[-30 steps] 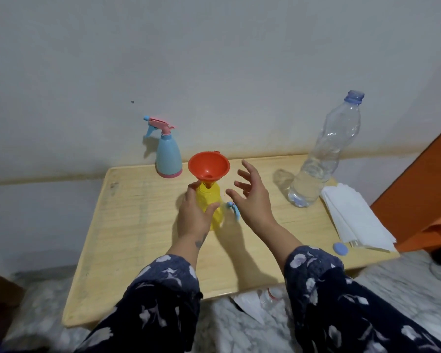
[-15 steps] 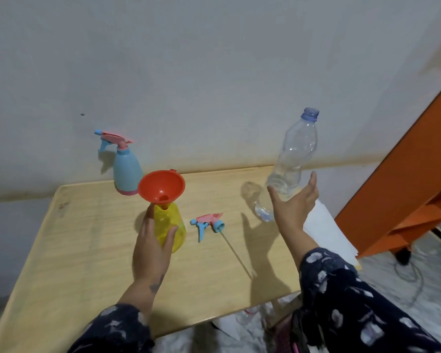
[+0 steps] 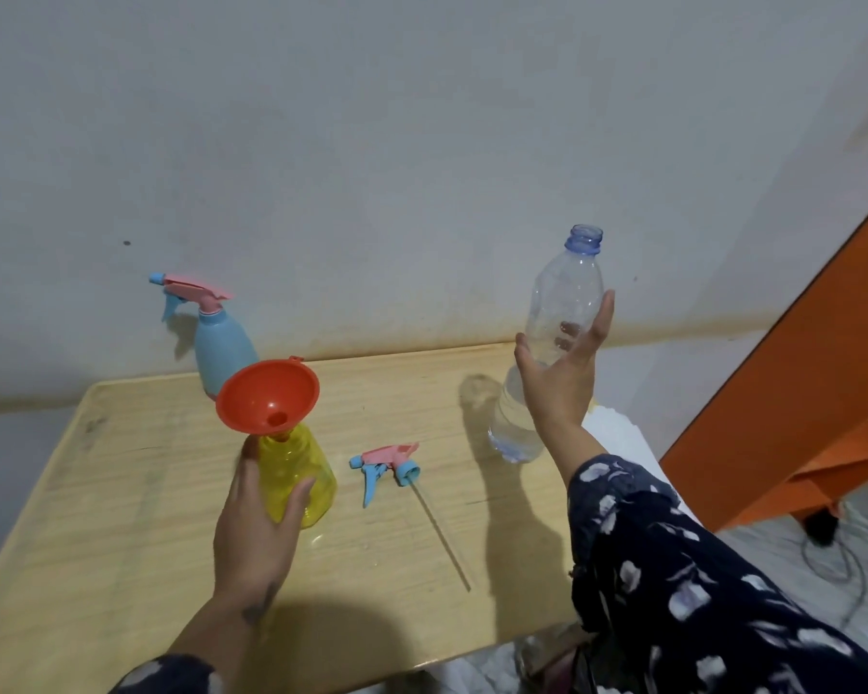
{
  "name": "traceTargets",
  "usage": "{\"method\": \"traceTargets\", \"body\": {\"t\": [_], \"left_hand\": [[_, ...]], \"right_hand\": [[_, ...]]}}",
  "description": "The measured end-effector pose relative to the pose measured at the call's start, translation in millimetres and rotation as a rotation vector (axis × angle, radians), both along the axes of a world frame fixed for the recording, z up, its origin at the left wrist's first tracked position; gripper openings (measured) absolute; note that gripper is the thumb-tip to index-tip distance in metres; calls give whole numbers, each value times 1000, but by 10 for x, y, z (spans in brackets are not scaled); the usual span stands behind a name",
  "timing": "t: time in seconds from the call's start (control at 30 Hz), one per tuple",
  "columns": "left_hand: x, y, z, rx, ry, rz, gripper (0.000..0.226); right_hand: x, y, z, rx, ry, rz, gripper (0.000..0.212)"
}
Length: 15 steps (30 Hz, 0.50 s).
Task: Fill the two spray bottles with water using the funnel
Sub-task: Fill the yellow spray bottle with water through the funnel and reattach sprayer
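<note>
Left hand [image 3: 256, 533] wrapped around the lower body of the yellow spray bottle [image 3: 296, 473], thumb on one side and fingers on the other, bottle upright on the wooden table [image 3: 121, 518] with its trigger head off. Orange funnel [image 3: 267, 396] seated in the yellow bottle's neck, tilted slightly toward the camera. Detached pink-and-blue trigger head [image 3: 387, 468] lying on the table just right of the yellow bottle, its thin dip tube trailing toward the near edge. Right hand [image 3: 562, 373] cupped around the clear water bottle [image 3: 547, 353], fingers visible through the plastic at its far side, thumb pointing up; bottle uncapped, upright, water filling only its lower part. Blue spray bottle [image 3: 221, 348] with its pink-and-blue trigger still fitted, standing against the wall behind the funnel. White paper [image 3: 617, 433] beyond the right forearm, near the orange furniture [image 3: 797, 393].
</note>
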<state>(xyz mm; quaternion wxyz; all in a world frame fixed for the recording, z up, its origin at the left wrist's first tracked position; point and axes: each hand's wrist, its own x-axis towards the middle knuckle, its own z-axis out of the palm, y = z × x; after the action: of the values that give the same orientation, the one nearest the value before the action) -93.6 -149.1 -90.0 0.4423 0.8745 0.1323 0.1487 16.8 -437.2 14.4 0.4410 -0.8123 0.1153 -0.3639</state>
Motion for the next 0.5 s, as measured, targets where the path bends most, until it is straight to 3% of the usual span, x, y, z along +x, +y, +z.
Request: {"method": "traceTargets", "body": {"t": [0.2,0.5], "left_hand": [[13,4,51,-39,19,-16,75],[30,76,167,-36,99,-62,69]], "right_hand": [[-147,70,121,-175,124,151,107],[-484,360,495,-511,360,615,109]]}}
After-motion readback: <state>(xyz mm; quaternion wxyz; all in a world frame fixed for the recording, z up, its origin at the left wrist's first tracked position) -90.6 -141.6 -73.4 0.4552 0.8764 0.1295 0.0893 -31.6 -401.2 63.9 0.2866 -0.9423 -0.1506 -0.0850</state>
